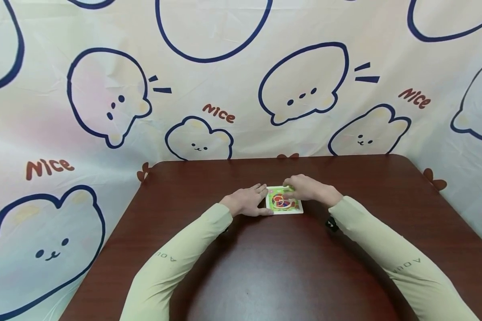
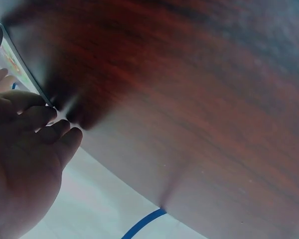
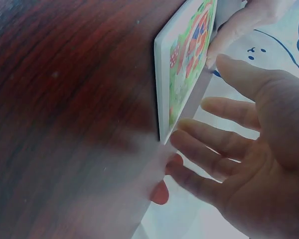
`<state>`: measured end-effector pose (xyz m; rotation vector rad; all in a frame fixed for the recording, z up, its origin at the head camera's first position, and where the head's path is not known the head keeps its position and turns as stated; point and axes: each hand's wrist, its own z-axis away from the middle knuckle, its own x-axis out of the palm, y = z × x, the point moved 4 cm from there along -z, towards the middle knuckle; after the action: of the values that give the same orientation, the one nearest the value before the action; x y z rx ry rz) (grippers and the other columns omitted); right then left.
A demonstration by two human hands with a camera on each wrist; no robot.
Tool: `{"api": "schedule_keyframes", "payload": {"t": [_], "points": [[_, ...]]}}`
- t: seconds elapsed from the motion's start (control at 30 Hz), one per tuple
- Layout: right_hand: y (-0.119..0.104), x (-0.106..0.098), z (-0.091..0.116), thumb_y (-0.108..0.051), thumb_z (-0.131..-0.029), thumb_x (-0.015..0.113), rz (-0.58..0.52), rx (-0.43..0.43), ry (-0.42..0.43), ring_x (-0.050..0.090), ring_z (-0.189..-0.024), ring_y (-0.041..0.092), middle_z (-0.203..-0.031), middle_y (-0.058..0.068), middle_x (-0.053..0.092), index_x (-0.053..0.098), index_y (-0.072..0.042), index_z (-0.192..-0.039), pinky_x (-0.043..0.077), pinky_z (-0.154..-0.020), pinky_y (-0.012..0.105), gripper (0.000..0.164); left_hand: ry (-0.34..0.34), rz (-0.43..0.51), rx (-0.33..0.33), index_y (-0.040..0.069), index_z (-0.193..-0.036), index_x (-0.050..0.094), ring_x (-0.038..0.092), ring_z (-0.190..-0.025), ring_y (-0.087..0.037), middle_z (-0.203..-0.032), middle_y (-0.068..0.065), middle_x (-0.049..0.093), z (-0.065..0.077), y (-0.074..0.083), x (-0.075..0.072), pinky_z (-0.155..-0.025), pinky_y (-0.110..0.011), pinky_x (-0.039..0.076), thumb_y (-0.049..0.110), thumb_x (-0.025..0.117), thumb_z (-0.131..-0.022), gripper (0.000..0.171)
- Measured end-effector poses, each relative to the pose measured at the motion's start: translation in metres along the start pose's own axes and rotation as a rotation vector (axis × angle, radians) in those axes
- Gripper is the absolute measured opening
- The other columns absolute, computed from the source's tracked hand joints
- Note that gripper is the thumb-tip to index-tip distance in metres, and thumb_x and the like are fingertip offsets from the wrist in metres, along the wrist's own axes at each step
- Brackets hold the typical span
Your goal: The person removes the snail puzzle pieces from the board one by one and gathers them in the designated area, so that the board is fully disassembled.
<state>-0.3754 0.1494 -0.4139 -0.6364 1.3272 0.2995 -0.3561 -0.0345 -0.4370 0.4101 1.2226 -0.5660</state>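
Note:
A flat square picture board (image 1: pixel 284 207) with a white border and a bright green, red and yellow print lies on the table. My left hand (image 1: pixel 246 202) is at its left side, thumb along the near left corner and fingers by the far left corner. From the right, my right hand (image 1: pixel 305 187) reaches over the board's far right part. In the right wrist view, the fingers of the right hand (image 3: pixel 244 134) are spread and loosely bent beside the board (image 3: pixel 189 64), gripping nothing. The left wrist view shows the left hand's fingertips (image 2: pixel 50 116) close to the board's edge.
The dark brown wooden table (image 1: pixel 249 272) has rounded far corners. Behind it and at both sides hangs a pale cloth (image 1: pixel 241 84) printed with blue cartoon outlines and the word "Nice". A small black device (image 1: pixel 331 224) sits under the right wrist.

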Motion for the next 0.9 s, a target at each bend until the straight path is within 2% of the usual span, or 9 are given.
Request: {"api": "schedule_keyframes", "payload": {"t": [0.17, 0.47, 0.9], "points": [[-0.004, 0.001, -0.006, -0.029, -0.095, 0.066, -0.014, -0.011, 0.034, 0.063, -0.095, 0.021, -0.112, 0.013, 0.067, 0.064, -0.004, -0.124, 0.053, -0.084, 0.041, 0.039, 0.010, 0.004, -0.001, 0.017, -0.158, 0.020, 0.017, -0.153, -0.021, -0.166, -0.004, 0.017, 0.000, -0.001, 0.001, -0.118, -0.041, 0.032, 0.080, 0.039, -0.087, 0.097], [-0.009, 0.009, -0.017, -0.030, -0.095, 0.066, -0.044, -0.013, 0.006, 0.056, -0.081, 0.017, -0.111, 0.013, 0.063, 0.062, -0.005, -0.128, 0.050, -0.075, 0.034, 0.042, 0.007, 0.006, -0.001, 0.017, -0.158, 0.020, 0.017, -0.153, -0.022, -0.166, -0.005, 0.017, 0.000, -0.002, 0.001, -0.118, -0.040, 0.032, 0.080, 0.039, -0.086, 0.098], [-0.014, 0.014, -0.031, -0.026, -0.094, 0.066, -0.021, 0.000, -0.025, 0.056, -0.085, 0.018, -0.109, 0.011, 0.064, 0.063, -0.005, -0.126, 0.050, -0.076, 0.034, 0.038, 0.000, 0.039, 0.012, 0.018, -0.158, 0.019, 0.015, -0.154, -0.021, -0.166, -0.003, 0.016, -0.001, -0.005, 0.004, -0.119, -0.043, 0.030, 0.081, 0.040, -0.086, 0.098]]}}
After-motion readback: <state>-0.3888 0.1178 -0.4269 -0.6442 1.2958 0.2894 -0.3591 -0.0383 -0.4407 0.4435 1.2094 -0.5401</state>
